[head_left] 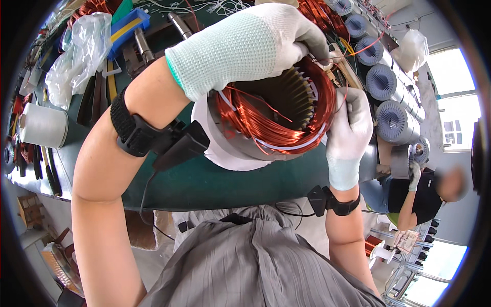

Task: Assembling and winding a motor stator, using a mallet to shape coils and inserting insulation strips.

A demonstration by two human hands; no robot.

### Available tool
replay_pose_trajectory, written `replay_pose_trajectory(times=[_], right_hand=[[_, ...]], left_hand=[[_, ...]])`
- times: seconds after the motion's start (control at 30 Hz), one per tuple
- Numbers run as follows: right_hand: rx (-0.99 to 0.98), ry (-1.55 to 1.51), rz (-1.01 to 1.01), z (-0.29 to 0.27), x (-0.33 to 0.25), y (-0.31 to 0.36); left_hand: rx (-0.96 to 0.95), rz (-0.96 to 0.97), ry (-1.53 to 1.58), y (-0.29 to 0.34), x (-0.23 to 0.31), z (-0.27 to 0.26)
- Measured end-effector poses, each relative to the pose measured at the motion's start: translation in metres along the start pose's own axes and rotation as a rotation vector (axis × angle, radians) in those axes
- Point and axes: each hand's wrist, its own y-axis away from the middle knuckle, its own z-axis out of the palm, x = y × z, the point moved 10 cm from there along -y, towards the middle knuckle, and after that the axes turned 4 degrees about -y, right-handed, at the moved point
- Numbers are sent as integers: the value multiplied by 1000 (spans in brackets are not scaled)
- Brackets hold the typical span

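A motor stator stands at the table's front edge, with thick bundles of copper winding bent around its rim and yellowish slots inside the bore. My left hand, in a white and pale green knit glove, reaches across its top to the far right rim. Its fingers are closed there on a thin red wire. At the right side of the winding is my right hand, gloved too, thumb and forefinger pinched on a thin red wire. The fingertips partly hide what each pinches.
Several slotted stator cores line the right side. A co-worker in a dark shirt sits beyond. At left are a white spool, plastic bags and a blue bin. The table is dark green.
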Motion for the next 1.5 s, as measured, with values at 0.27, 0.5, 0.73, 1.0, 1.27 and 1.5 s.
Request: replay_pose_trajectory(times=[0.27, 0.5, 0.73, 1.0, 1.27, 1.5], right_hand=[[-183, -60, 202, 6, 5, -8], [18, -189, 193, -2, 17, 1], [-161, -97, 132, 4, 1, -17], [-188, -14, 63, 9, 1, -19], [-61, 10, -110, 12, -4, -26], [-320, -118, 158, 7, 2, -33]], left_hand=[[28, -157, 66, 5, -16, -8], [-78, -346, 85, -1, -18, 1], [4, -191, -297, -7, 0, -18], [-231, -669, -82, -4, -27, 0], [-118, -556, -165, -11, -24, 5], [-116, 377, -675, -11, -1, 18]])
